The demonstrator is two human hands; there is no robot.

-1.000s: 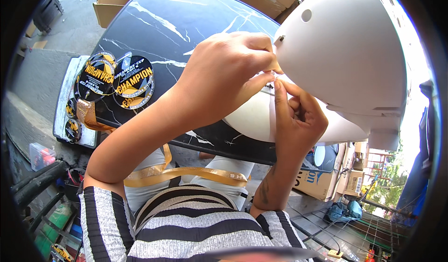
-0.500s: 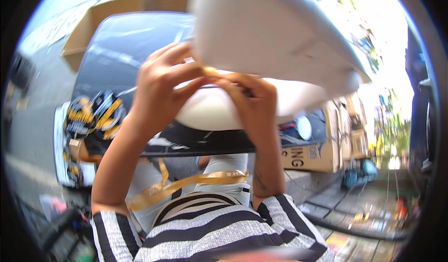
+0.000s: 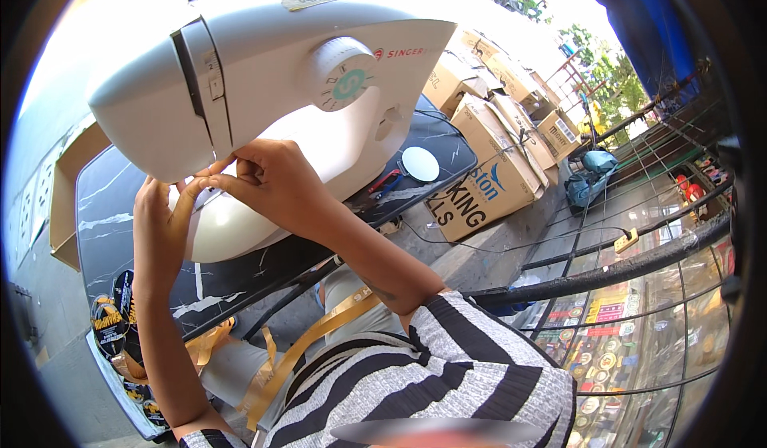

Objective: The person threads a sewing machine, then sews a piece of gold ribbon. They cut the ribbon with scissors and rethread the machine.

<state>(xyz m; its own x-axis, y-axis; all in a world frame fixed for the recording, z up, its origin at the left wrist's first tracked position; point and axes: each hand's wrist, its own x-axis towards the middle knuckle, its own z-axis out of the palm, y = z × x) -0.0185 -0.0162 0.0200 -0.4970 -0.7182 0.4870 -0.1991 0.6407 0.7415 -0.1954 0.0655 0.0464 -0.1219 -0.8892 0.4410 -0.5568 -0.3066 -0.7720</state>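
A white sewing machine (image 3: pixel 272 73) with a large stitch dial stands on a black marble-patterned table (image 3: pixel 108 200). Both hands meet under its needle end. My left hand (image 3: pixel 160 220) has thumb and fingers pinched together there. From the other side, my right hand (image 3: pixel 276 180) reaches in with curled fingers, its fingertips against those of the left. Whatever lies between the fingertips is too small and too covered to make out. Across my lap runs a gold printed ribbon (image 3: pixel 315 326), with more of it looped near my left forearm.
On the table right of the machine lie a white round disc (image 3: pixel 419 164) and a small red-and-blue tool (image 3: pixel 386 184). Cardboard boxes (image 3: pixel 489 164) are stacked beyond. Black-and-gold printed bands (image 3: pixel 112 312) sit at the left. A black wire grid and a yellowish power socket (image 3: pixel 627 240) are at the right.
The view has swung right, so the machine's dial side and the boxes show more fully. Both hands, still together, now appear farther left, beneath the needle end.
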